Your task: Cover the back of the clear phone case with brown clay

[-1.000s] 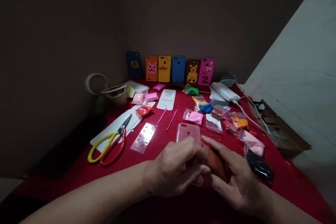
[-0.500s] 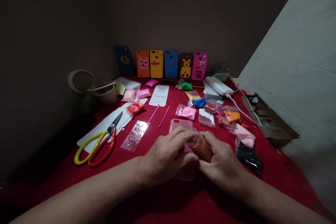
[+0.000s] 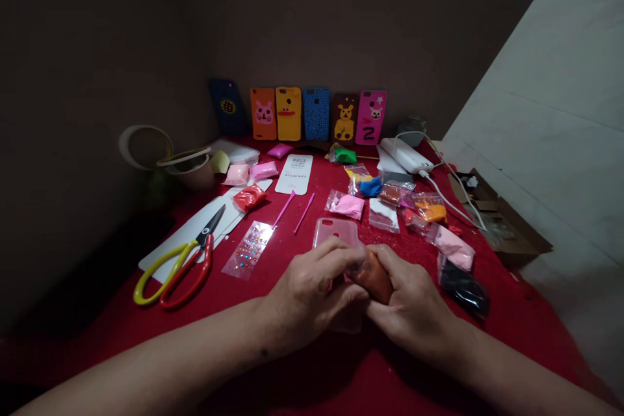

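Between my two hands is a clear plastic bag of orange-brown clay (image 3: 376, 277). My right hand (image 3: 414, 309) is wrapped round its right side. With fingers closed, my left hand (image 3: 309, 289) grips the bag's left end. Under them a clear phone case (image 3: 336, 229) lies on the red cloth, its middle hidden by my left hand. Left of my hands lie a sheet of coloured rhinestone stickers (image 3: 251, 247) and two pink modelling tools (image 3: 304, 213). Yellow-and-red handled scissors (image 3: 188, 266) rest partly on white card (image 3: 170, 247).
Several decorated phone cases (image 3: 288, 114) stand against the back wall. Bags of coloured clay (image 3: 346, 205) are spread to the right, with a black one (image 3: 463, 292) near my right forearm. A white power bank (image 3: 406, 155) with a cable and a cardboard box (image 3: 517, 227) are farther right.
The view has shifted slightly. Both hands keep their hold on the clay bag, with only a very small movement of the fingers.
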Available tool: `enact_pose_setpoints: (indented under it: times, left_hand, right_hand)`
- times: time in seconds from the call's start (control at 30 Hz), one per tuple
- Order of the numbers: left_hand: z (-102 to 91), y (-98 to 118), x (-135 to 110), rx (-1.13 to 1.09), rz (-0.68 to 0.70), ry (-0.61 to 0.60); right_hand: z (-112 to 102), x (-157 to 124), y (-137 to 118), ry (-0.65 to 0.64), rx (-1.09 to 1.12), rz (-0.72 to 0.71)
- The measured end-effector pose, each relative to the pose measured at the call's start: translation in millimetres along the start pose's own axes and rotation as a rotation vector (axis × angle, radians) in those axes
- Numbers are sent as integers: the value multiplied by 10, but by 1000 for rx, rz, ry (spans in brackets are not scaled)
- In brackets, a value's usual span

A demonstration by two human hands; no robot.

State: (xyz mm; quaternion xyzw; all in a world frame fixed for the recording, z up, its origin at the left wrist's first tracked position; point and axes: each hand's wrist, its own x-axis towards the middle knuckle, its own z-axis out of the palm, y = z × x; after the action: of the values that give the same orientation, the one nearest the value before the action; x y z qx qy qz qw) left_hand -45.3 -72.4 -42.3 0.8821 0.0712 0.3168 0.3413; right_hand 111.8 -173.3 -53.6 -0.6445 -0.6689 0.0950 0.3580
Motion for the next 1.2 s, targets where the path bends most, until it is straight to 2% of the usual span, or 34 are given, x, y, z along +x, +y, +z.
enact_pose_setpoints:
  times: [0.17,0.6,0.67,0.8,0.9,1.0,1.1,1.2]
  left_hand:
    - [-21,26,9,-54,-39,-39]
    - [-90,117,110,-210,-279,-168]
    - [-85,111,105,-218,-261,-147]
    - [-66,62,65,-138,-169,-6]
    - [-60,26,43,-69,-130,36]
    - [-56,13,40,-34,-152,52]
    - [-45,30,46,-140,-307,-23]
    - [-50,89,71,-505,-585,-227]
  right_hand:
    - [5,0,-2,-24,-3,-1]
    - [-4,-16,3,-87,13,10]
    - [-13,-6,6,-80,9,24]
    - [-45,20,10,-22,-28,32]
    - [-61,28,15,19,-72,-28]
    - [-62,32,35,71,-128,-92]
    - [-54,35,73,107,-182,-136]
    - [-40,28,108,113,-201,-157]
